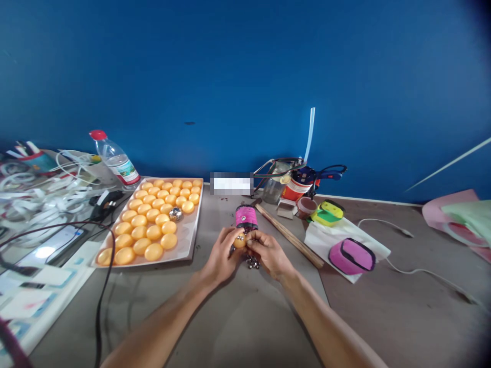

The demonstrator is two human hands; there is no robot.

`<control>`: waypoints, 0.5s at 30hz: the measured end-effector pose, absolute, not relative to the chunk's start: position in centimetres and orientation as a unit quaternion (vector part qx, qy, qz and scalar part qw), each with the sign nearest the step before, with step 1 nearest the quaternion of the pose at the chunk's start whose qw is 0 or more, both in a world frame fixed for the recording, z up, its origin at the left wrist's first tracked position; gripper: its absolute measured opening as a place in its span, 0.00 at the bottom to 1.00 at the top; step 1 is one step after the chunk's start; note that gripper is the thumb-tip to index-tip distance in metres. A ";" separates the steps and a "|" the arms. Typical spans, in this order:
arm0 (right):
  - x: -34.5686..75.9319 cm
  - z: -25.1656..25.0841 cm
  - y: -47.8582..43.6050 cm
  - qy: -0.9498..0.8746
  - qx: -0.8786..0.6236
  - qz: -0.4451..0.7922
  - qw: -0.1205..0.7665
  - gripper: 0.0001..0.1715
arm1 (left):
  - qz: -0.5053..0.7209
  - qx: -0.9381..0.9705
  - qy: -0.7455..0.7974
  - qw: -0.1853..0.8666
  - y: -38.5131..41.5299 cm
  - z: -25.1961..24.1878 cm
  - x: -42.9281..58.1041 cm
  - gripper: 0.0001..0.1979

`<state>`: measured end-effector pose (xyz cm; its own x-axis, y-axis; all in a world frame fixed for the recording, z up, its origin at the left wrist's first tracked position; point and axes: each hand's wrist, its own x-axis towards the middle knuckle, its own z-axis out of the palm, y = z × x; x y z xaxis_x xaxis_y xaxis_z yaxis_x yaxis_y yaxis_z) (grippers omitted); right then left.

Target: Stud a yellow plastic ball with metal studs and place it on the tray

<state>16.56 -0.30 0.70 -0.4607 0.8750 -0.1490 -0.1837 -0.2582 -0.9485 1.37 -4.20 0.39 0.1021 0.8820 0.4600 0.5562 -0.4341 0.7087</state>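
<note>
Between the fingers of my left hand (224, 255) is an orange ball (240, 241), like a table tennis ball, with a few small shiny studs on its face. My right hand (269, 254) is closed in a pinch at the ball's right side; whatever its fingertips hold is too small to make out. Loose shiny studs (252, 262) lie on the grey mat just below the hands. Right behind the ball stands a pink band with black edges (246, 217), more dark beads spilling in front of it.
To the left, a white tray (195, 225) carries many orange balls and one silver-studded ball (175, 214). A bottle (121, 166) stands behind it, cables beside it. Right of my hands lie a wooden stick (291, 236), a pink strap (351, 256) and a yellow-green one (329, 212). A jar (273, 190) stands behind.
</note>
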 end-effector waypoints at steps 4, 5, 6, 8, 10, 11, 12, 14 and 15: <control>16.6 1.0 -0.3 -0.471 -0.361 0.714 0.370 0.13 | 0.449 0.722 0.494 0.182 -4.2 0.4 1.4 0.19; 16.6 1.1 -0.3 -0.468 -0.362 0.717 0.369 0.13 | 0.449 0.722 0.493 0.183 -4.2 0.4 1.4 0.18; 16.6 1.1 -0.3 -0.467 -0.363 0.718 0.367 0.13 | 0.449 0.722 0.493 0.183 -4.2 0.4 1.4 0.18; 16.5 1.2 -0.3 -0.468 -0.365 0.716 0.367 0.14 | 0.449 0.722 0.494 0.182 -4.2 0.4 1.4 0.18; 16.5 1.2 -0.2 -0.472 -0.362 0.715 0.368 0.14 | 0.451 0.722 0.492 0.180 -4.2 0.4 1.4 0.18; 16.5 1.1 -0.2 -0.473 -0.361 0.715 0.368 0.14 | 0.453 0.722 0.491 0.179 -4.2 0.5 1.4 0.18; 16.5 1.2 -0.2 -0.474 -0.360 0.715 0.367 0.14 | 0.455 0.722 0.490 0.180 -4.2 0.5 1.4 0.18; 16.5 1.2 -0.2 -0.473 -0.363 0.714 0.367 0.15 | 0.457 0.722 0.486 0.184 -4.2 0.4 1.4 0.19; 16.5 1.3 -0.2 -0.472 -0.365 0.713 0.368 0.15 | 0.458 0.722 0.484 0.186 -4.2 0.4 1.4 0.19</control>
<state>16.50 -0.23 1.30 -0.4629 0.8694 -0.1729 -0.1807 -0.2835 -0.9418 1.38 -4.17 0.36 0.1117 0.8701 0.4801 0.5289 -0.4611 0.7125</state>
